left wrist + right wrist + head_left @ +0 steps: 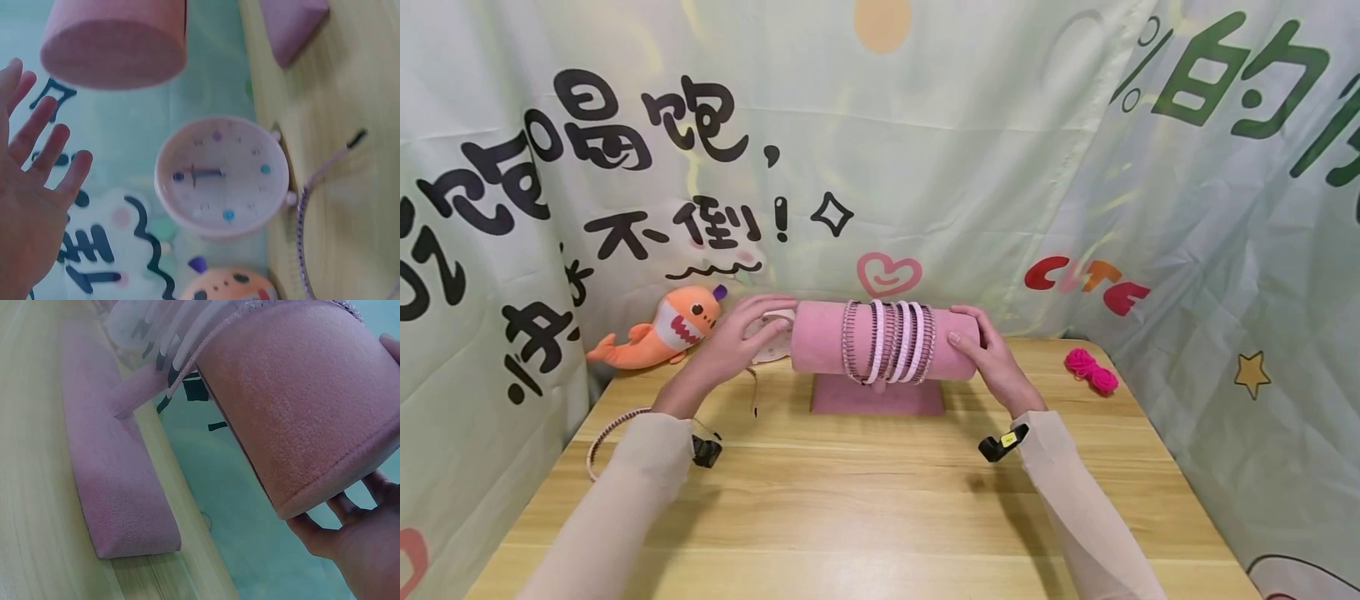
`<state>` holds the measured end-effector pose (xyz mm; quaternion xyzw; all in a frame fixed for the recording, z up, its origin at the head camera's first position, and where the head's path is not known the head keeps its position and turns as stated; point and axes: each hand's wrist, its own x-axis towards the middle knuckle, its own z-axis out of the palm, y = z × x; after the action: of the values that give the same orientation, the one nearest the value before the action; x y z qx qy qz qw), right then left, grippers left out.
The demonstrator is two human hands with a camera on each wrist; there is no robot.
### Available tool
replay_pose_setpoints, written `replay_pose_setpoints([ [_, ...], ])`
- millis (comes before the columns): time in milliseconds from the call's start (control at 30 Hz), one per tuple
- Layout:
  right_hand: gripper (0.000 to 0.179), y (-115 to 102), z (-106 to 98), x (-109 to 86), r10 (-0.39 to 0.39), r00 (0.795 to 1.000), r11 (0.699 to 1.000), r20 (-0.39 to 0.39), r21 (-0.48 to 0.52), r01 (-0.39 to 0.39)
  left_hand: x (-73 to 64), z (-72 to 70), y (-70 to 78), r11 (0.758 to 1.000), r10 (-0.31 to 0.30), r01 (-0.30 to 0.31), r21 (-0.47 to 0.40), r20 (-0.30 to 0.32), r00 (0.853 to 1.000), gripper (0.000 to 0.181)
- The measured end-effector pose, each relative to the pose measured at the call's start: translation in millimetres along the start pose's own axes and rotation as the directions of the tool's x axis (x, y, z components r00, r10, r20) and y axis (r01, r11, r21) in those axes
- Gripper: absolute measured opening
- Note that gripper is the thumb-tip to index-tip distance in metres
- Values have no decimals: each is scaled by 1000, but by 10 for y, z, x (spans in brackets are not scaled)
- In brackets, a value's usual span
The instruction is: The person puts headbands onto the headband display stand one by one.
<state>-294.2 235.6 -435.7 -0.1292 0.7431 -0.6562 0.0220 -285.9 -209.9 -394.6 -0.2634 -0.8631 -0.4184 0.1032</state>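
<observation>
A pink velvety bracelet display stand (820,337) with a horizontal roll stands on the wooden table. Several white and dark-edged braided bracelets (877,342) circle the roll's middle, their cord ends hanging behind in the right wrist view. My right hand (997,360) grips the roll's right end, thumb in front and fingers round the end face. At the other end is my left hand (727,343). In the left wrist view its fingers (42,159) are spread and hold nothing, apart from the roll. A round pale clock (244,200) stands behind the left hand, partly hidden in the head view.
An orange shark plush (647,343) sits at the back left. A loose braided bracelet (592,446) lies on the left of the table, partly under the left forearm. Bright pink yarn (1092,372) lies at the back right. Printed curtains (970,167) enclose the table's back and sides.
</observation>
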Motion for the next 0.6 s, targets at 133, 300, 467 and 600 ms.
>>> replay_pose_setpoints([
  [133,55,1,5,2,-2,1000,1000,1,5,2,-125,-129,-92,1000,-15,15,12,-25,1000,37],
  [300,54,6,4,7,-3,1000,1000,0,4,3,-319,-294,-232,998,-56,57,14,-66,996,35],
  [467,55,1,5,7,-7,1000,1000,5,2,7,-579,-466,-408,992,-93,101,78,-103,990,33],
  [600,55,4,-4,5,-2,1000,1000,1,7,2,-785,-596,-560,990,-98,110,92,-127,987,31],
])
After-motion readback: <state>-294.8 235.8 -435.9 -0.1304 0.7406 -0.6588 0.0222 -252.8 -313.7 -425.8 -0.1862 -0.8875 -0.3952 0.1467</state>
